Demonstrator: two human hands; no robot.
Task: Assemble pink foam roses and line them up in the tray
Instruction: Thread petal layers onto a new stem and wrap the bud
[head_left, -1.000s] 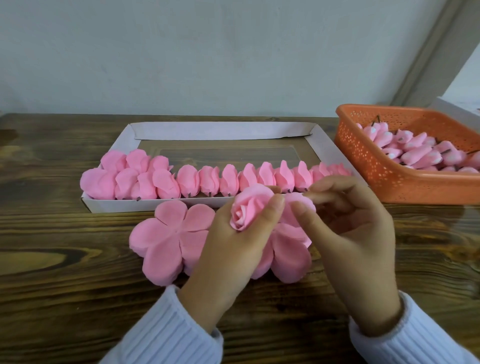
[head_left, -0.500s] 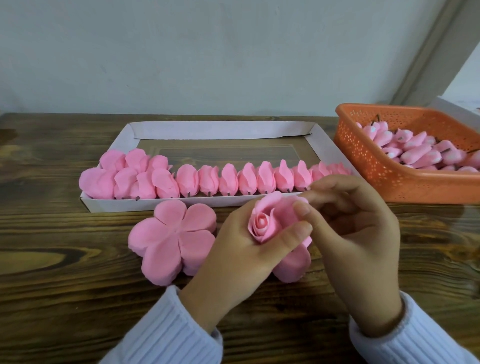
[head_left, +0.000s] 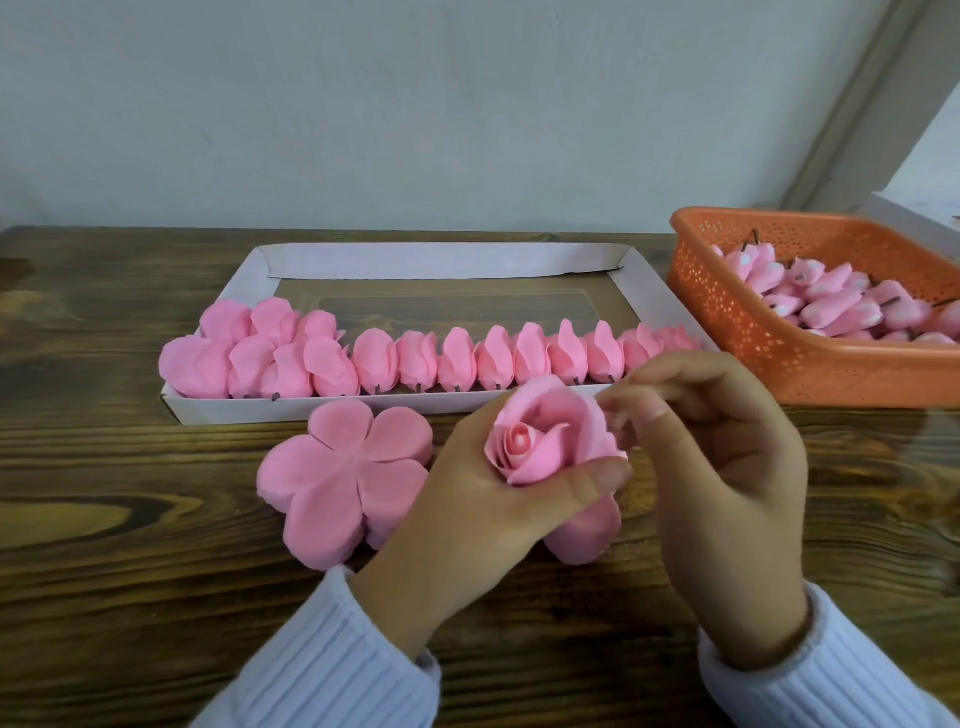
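The left hand (head_left: 467, 509) has its grip wrapped round 1 rose (head_left: 540, 441), bloom facing up and stem end hidden in the palm, while the right hand (head_left: 727, 493) pinches its outer petal. The tray (head_left: 441, 262) lies just beyond the rose on the worktop (head_left: 104, 467), with roughly 16 finished roses (head_left: 457, 358) along its near edge. 1 petal stack (head_left: 343, 478) lies left of the hands, a 2nd petal stack (head_left: 587, 530) lies partly under them, and 1 basket (head_left: 753, 332) holds buds (head_left: 831, 306) too heaped to count.

One tray (head_left: 441, 261), one basket (head_left: 769, 358), two flat petal stacks (head_left: 343, 478).
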